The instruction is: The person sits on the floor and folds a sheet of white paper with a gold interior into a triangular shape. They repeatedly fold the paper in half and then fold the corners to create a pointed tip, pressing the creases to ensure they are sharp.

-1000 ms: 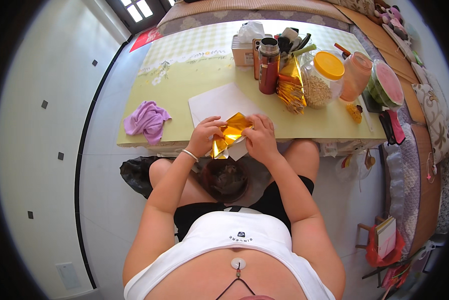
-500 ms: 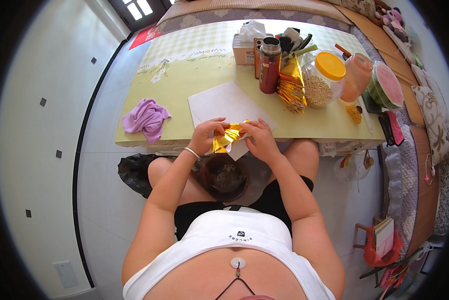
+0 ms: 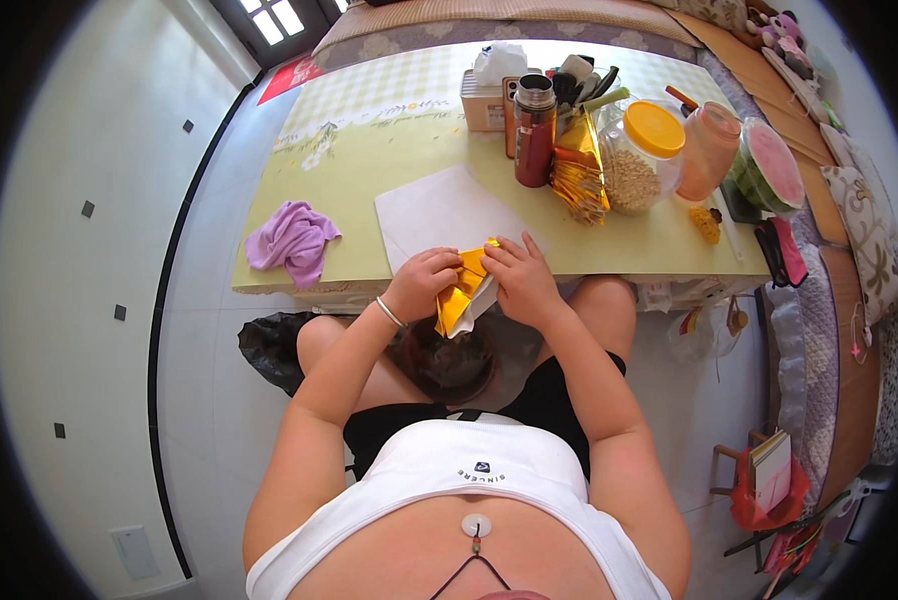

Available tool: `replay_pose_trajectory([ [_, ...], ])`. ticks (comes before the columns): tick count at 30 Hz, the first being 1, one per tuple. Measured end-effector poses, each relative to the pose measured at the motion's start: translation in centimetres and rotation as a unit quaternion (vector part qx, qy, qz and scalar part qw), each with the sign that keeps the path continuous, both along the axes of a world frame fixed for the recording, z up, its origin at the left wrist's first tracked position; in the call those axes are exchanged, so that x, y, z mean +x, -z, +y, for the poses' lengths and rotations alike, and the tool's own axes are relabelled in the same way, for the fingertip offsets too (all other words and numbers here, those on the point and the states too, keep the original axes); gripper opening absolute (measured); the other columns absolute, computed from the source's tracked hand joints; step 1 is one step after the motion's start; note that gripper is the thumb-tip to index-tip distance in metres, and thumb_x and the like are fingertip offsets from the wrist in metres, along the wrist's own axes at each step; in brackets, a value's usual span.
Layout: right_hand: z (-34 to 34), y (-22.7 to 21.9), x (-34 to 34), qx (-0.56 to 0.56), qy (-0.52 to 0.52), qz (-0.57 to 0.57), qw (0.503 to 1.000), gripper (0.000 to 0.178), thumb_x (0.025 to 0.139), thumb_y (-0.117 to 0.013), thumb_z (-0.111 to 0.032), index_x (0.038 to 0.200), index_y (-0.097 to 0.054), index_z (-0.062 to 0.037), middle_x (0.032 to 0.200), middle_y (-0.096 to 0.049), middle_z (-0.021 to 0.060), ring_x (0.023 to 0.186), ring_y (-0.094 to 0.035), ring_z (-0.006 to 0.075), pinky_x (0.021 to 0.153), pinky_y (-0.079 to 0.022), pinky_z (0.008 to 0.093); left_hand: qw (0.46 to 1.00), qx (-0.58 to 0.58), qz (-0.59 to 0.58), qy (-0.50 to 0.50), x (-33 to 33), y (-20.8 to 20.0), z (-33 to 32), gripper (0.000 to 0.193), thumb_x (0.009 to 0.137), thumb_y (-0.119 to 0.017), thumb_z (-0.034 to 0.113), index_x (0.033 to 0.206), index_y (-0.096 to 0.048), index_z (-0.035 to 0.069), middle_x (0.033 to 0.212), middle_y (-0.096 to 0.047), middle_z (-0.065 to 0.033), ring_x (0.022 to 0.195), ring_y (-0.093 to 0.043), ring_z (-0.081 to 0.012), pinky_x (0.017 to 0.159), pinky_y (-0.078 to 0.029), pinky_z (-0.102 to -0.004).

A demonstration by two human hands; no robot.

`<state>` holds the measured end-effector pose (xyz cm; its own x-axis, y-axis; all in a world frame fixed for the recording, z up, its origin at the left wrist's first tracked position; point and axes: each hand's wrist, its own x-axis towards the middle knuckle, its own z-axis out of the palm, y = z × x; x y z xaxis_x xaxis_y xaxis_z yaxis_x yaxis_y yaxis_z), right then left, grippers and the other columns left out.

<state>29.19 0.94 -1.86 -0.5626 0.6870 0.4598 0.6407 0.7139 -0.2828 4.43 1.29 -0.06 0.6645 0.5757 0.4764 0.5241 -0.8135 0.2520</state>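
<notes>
Between my two hands, at the table's near edge, is a creased sheet of gold foil paper (image 3: 456, 299) with a white underside. My left hand (image 3: 421, 285) grips its left side, fingers curled over it. At the upper right of the foil, my right hand (image 3: 522, 281) pinches the edge; its thumb side is partly hidden. Just beyond my hands a large white sheet of paper (image 3: 434, 205) lies flat on the table (image 3: 369, 170). Below the foil, between my knees, stands a dark round bin (image 3: 454, 372) with bits inside.
A crumpled purple cloth (image 3: 294, 240) lies on the left. To the right stand a dark red thermos (image 3: 535, 140), gold-foil bundles (image 3: 581, 180), a yellow-lidded jar (image 3: 639, 165), a pink plastic jar (image 3: 709, 150) and a cut watermelon (image 3: 772, 165). A black bag (image 3: 269, 350) sits by my left knee.
The gold foil has turned and now hangs lower toward me, showing more of its white underside. My left hand has shifted slightly downward; a finger of my right hand is raised.
</notes>
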Motion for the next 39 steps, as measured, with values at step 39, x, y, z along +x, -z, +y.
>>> replay_pose_trajectory([
  [39, -1.7, -4.0, -0.5, -0.059, 0.006, 0.299, 0.952, 0.032, 0.086, -0.071, -0.006, 0.118, -0.068, -0.0033, 0.114, -0.070, 0.0156, 0.106, -0.066, 0.0318, 0.092, -0.052, 0.0386, 0.610, -0.577, -0.540, -0.044, -0.2, 1.3, -1.7, 0.024, 0.086, -0.066, -0.007, 0.109, -0.066, 0.001, 0.103, -0.072, -0.0081, 0.096, -0.070, -0.0200, 0.087, -0.058, -0.0372],
])
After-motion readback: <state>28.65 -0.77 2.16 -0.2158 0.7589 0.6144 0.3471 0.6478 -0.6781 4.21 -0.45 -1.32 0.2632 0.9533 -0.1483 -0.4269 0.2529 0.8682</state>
